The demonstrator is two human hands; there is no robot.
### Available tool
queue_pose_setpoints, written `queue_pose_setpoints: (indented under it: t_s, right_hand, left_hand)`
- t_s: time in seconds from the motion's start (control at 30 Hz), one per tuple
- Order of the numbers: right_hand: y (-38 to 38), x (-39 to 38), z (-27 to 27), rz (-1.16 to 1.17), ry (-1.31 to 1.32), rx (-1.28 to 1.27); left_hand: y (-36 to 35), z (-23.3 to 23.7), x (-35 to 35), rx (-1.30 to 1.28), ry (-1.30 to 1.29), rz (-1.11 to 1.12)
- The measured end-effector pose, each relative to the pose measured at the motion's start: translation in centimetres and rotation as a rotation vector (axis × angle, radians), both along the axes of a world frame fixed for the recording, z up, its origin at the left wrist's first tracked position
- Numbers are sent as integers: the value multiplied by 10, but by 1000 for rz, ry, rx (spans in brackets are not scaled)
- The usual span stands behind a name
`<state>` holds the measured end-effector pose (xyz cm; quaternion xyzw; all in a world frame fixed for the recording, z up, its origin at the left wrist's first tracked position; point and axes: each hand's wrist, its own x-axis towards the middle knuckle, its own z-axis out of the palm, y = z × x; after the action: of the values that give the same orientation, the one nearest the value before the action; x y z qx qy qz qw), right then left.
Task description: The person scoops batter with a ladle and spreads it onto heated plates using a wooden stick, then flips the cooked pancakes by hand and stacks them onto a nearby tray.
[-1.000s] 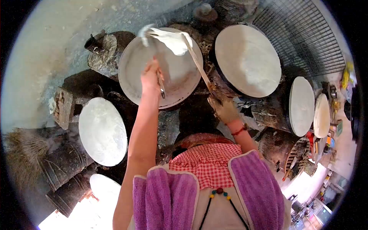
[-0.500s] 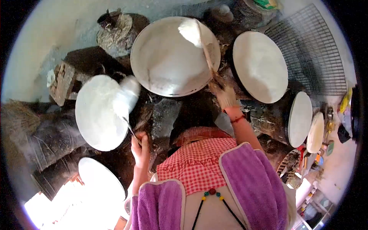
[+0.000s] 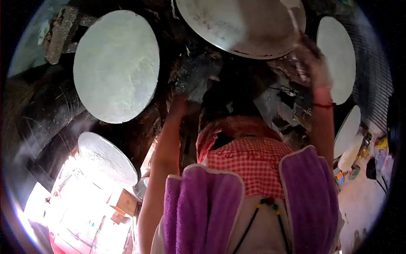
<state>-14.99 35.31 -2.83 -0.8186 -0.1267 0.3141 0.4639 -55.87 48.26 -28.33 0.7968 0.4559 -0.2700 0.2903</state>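
Our left hand (image 3: 178, 104) had moved farther out, right of the left pan (image 3: 116, 67); whether it grasped something, we could not tell. Our right hand (image 3: 312, 59), nearer to the large pan (image 3: 249, 29), grasped the stick (image 3: 293, 20), which pointed far over it.

From my feed: red-and-white checked cloth apron (image 3: 249, 163), lower centre. Plain purple terry towel (image 3: 203, 207) with cream edging over it. Pale grey-white round pan surface (image 3: 116, 67), upper left. Black cord (image 3: 246, 228) with green, yellow and dark red beads.
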Motion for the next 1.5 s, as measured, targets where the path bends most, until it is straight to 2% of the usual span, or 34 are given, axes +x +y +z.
queue_pose_setpoints:
  t_s: [0.03,0.1,0.13,0.17,0.23,0.27,0.3,0.37,0.43,0.47,0.5,0.53,0.57,0.63,0.67,0.7,0.77,0.83,0.87,0.93,0.97,1.03,1.1,1.17,1.2,1.23,1.27,1.3,1.33,1.37,1.4,1.43,1.5]
  right_hand:
    - [-28,28,-24,-139,196,121]
    - [-45,33,-29,-163,208,270]
    - [-35,20,-32,-126,91,202]
    - [-31,18,-32,-138,90,196]
    - [-23,18,-29,494,-722,-202]
    - [-22,17,-21,538,-777,-340]
    - [-21,16,-15,533,-771,-350]
    - [-19,18,-8,-108,76,84]
    - [-35,30,-33,-121,103,146]
    - [-31,30,-37,156,-218,32]
    - [-26,27,-38,436,-538,-84]
    - [6,0,-12,-3,63,7]
    - [7,2,-10,-4,63,10]
    - [8,7,-11,144,-141,-101]
    - [-22,44,-39,623,-576,-109]
    - [-23,44,-40,622,-576,-110]
    - [-28,44,-39,269,78,38]
    - [-32,35,-30,216,90,1]
    - [-32,29,-23,166,101,-33]
    - [-24,21,-9,76,108,-92]
    - [-19,16,-6,26,121,-122]
    - [10,-2,-6,44,115,-42]
    - [12,5,-7,62,106,49]
    - [2,30,-9,259,-5,116]
    - [7,13,16,-160,338,73]
    - [1,18,-8,-121,156,98]
    - [-1,27,-35,-90,-22,120]
    - [9,18,-22,233,-378,122]
    - [19,12,-24,157,-59,48]
    - [28,16,-13,182,176,70]
    - [29,22,-18,152,255,175]
    - [27,27,-24,119,339,279]
    - [2,32,-18,47,245,290]
  left_hand:
    - [6,-21,-1,10,-63,-28]
    - [21,-41,16,13,-53,4]
    - [24,-43,21,22,-40,28]
    - [29,-45,27,15,-39,16]
    - [34,-44,38,9,-44,165]
    - [36,-48,40,3,-41,157]
    - [38,-54,40,-46,29,69]
    - [40,-63,36,-99,96,-18]
    - [40,-71,25,-87,-60,-105]
    - [40,-103,11,-87,-58,-109]
    - [39,-156,-6,-215,-173,169]
    - [39,-184,-16,-342,-285,450]
    - [41,-170,-11,-339,-285,449]
    - [44,-122,9,-236,-116,101]
    - [45,-116,14,-235,-117,101]
    - [44,-113,18,-242,-67,96]
    - [45,-94,29,-254,-21,84]
    - [43,-60,41,-116,79,-130]
    - [35,-80,33,-120,71,-140]
    - [20,-135,21,-129,-622,865]
    - [15,-118,29,-138,-626,858]
    - [3,-53,55,156,-275,-778]
    - [-32,-28,118,-196,-363,-167]
    - [-45,-23,170,-494,-428,-71]
    - [-58,-23,184,-388,-442,-121]
    - [-62,-33,200,-246,-487,-166]
    - [-64,-59,215,-216,-458,-231]
    - [-64,-76,222,-206,-402,-296]
    - [-57,-68,233,-175,-429,-303]
    - [-54,-60,238,-237,-509,-160]
    - [-52,-54,243,-303,-584,-12]
    - [-50,-58,245,-308,-608,19]
    - [-46,-64,248,-293,-616,8]
